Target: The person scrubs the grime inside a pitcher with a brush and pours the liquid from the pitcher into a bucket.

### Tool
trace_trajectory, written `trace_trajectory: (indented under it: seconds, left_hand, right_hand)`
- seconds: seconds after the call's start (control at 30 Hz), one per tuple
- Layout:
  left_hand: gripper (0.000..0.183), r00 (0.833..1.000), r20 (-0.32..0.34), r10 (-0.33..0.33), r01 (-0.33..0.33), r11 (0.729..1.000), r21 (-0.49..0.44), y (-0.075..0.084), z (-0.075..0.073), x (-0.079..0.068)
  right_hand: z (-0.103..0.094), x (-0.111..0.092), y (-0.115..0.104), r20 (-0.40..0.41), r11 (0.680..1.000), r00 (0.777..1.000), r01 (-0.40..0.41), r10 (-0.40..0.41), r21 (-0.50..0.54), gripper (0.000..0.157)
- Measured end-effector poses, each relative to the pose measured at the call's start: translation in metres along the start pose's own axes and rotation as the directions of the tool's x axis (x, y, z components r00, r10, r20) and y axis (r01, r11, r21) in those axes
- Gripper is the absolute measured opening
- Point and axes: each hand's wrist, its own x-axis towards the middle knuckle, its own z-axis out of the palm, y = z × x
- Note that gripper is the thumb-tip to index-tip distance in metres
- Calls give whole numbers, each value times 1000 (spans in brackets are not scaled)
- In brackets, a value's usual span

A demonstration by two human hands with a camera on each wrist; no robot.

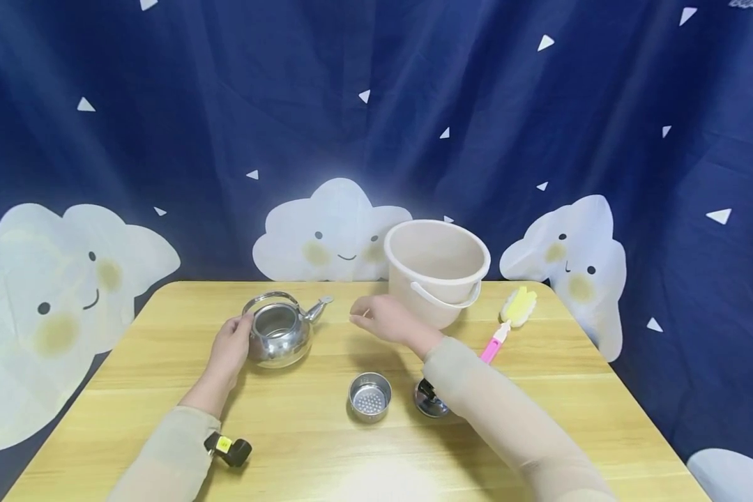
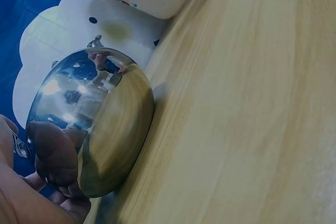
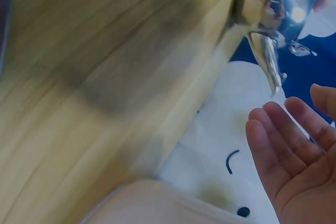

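A shiny metal kettle (image 1: 280, 343) without a lid stands at the left of the table, its spout pointing right. My left hand (image 1: 231, 345) holds it at its left side. In the left wrist view, the fingers (image 2: 71, 208) curl against the lower body of the kettle (image 2: 92, 121). My right hand (image 1: 385, 317) hovers in front of the bucket, holding nothing. Its loosely bent fingers (image 3: 283, 135) show beyond the tip of the spout in the right wrist view. Nearer me sits a small round metal strainer (image 1: 370, 397) with a perforated bottom.
A cream bucket (image 1: 436, 296) with a white handle stands at the back. To its right lies a sponge brush (image 1: 517, 307) with a pink handle, partly behind my right sleeve. A shiny round metal piece (image 1: 431, 406) is also partly covered by that sleeve. A wooden table (image 1: 307, 446) supports everything.
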Motion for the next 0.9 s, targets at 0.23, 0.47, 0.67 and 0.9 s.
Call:
trace_trajectory:
  seconds: [0.23, 0.47, 0.67, 0.9]
  left_hand:
    - [72, 1000, 2, 1, -1, 1000, 3, 1, 2, 2]
    - [71, 1000, -9, 13, -13, 1000, -4, -1, 4, 5]
    - [70, 1000, 1, 7, -7, 1000, -8, -2, 3, 4]
    - [71, 1000, -3, 8, -8, 1000, -7, -1, 2, 1]
  right_hand:
    - [10, 15, -2, 13, 995, 999, -53, 52, 88, 29]
    - [25, 26, -4, 29, 975, 992, -123, 120, 187, 36]
    - [34, 31, -9, 78, 948, 979, -204, 190, 245, 41]
    - [39, 36, -16, 194, 818, 954, -296, 229, 492, 42]
